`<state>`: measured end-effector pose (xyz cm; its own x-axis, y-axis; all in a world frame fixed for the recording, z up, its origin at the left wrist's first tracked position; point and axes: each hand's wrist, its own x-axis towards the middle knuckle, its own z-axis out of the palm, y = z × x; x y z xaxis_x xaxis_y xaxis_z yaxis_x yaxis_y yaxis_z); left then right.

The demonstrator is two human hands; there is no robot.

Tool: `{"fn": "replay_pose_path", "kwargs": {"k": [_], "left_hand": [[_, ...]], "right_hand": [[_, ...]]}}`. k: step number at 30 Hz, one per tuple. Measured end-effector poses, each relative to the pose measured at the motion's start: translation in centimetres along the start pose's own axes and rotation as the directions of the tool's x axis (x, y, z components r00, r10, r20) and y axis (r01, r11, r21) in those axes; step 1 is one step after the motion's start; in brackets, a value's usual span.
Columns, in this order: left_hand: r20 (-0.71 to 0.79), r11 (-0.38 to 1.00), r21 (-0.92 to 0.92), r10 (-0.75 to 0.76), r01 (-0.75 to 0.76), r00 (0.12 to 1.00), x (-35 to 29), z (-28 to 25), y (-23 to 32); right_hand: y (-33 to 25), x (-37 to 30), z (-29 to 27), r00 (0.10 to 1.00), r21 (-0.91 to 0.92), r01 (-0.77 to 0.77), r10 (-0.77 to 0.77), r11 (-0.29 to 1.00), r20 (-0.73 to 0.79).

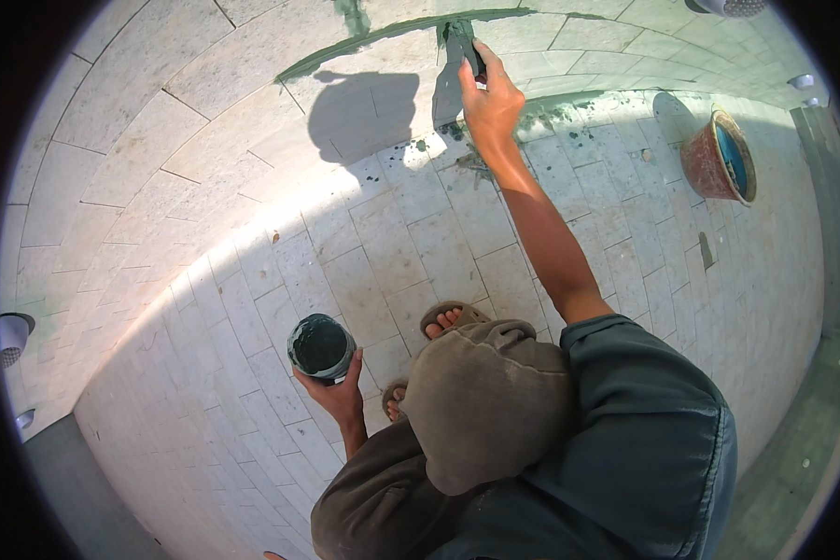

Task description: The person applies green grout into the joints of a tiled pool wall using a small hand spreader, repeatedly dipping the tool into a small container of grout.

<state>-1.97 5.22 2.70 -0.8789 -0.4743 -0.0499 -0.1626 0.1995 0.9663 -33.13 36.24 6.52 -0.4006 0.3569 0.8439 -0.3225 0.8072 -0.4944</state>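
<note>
My right hand (493, 101) reaches up to the tiled wall (215, 79), fingers closed on a flat spreader (461, 45) smeared with dark green paste. The spreader's tip is against a joint in the wall, where a long green streak of paste (364, 42) runs to both sides; paste hides the tool's exact shape. Lower and to the left, my left hand (341, 397) grips a small round tub (321, 345) from its near side. Dark green paste lines the tub, and its opening faces up.
Green splashes (555, 117) dot the floor along the wall's foot. A worn red bucket (716, 159) stands tilted at the right. Pale floor tiles (364, 238) surround my sandalled feet (450, 319) and bent knee (490, 401). Round metal fixtures (12, 338) project at the left side.
</note>
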Motion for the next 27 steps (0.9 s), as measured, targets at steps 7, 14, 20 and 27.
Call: {"fn": "replay_pose_path", "kwargs": {"k": [7, 14, 20, 27], "left_hand": [[0.010, 1.000, -0.001, -0.016, 0.016, 1.000, 0.0, 0.0, -0.5], [0.018, 0.999, 0.040, 0.015, -0.015, 1.000, 0.1, -0.1, -0.5], [0.014, 1.000, 0.006, -0.001, 0.001, 1.000, 0.1, 0.1, -0.4], [0.010, 0.999, -0.036, 0.010, -0.009, 1.000, 0.0, 0.2, -0.2]], "right_hand": [[2.1, -1.2, 1.4, 0.995, -0.090, 0.070, -0.062, 0.994, 0.082], [0.6, -2.9, -0.5, 0.879, -0.077, -0.356, 0.362, 0.931, 0.311], [-0.2, -1.5, -2.2, 0.524, 0.027, -0.796, 0.666, 0.605, 0.531], [-1.7, 0.4, -1.3, 0.433, 0.079, -0.871, 0.682, 0.485, 0.589]]}}
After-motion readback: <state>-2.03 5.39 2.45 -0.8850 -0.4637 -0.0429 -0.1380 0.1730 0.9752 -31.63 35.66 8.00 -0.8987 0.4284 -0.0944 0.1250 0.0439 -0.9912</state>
